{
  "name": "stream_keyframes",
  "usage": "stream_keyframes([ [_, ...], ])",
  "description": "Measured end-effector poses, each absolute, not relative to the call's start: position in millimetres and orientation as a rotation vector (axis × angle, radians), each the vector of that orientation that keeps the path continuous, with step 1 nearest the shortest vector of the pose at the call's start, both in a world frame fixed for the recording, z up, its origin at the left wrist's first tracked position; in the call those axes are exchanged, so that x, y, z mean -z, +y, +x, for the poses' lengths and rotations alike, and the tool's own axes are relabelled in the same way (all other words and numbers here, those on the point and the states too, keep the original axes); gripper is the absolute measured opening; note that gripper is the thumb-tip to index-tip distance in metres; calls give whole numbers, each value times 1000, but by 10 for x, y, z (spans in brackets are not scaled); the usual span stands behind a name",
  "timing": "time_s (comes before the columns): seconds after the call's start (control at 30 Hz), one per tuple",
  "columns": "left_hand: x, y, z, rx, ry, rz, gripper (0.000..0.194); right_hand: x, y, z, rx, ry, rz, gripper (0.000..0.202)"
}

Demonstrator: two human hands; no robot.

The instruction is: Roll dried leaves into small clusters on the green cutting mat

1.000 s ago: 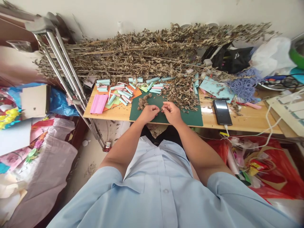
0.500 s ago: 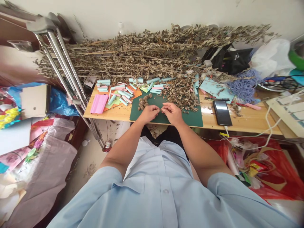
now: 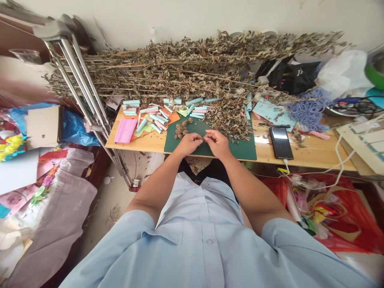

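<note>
On my far left I see metal crutches standing against the wooden table; to my right, a black phone with a white cable plugged in, tangled purple cord beyond it, and a red plastic bag below

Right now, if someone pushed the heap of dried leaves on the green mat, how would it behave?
The dried leaves look curled and brittle, so they may crumble if squeezed. Loose and thin, they'd probably feel light and scatter across the green mat.
</note>
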State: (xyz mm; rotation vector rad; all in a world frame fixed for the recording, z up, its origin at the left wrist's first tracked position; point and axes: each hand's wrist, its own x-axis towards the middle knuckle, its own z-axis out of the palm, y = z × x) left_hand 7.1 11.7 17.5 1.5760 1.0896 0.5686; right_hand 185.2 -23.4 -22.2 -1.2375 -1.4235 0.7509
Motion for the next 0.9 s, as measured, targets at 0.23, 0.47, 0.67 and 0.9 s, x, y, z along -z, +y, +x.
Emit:
stream_keyframes([
  [0.23,-225,84,96,-605,1143,1675,26,252,-227,1846,-739,-1456,-1256,34],
  [0.47,-246,77,102,-612,1154,1698,19,261,-236,1847,-746,-1512,-1238,33],
  [0.67,-219,82,101,-601,1154,1653,18,305,-206,1858,-723,-1433,-1268,34],
  [0.9,-170,99,92,-600,1134,1603,21,276,-225,1854,-706,-1483,-1263,32],
])
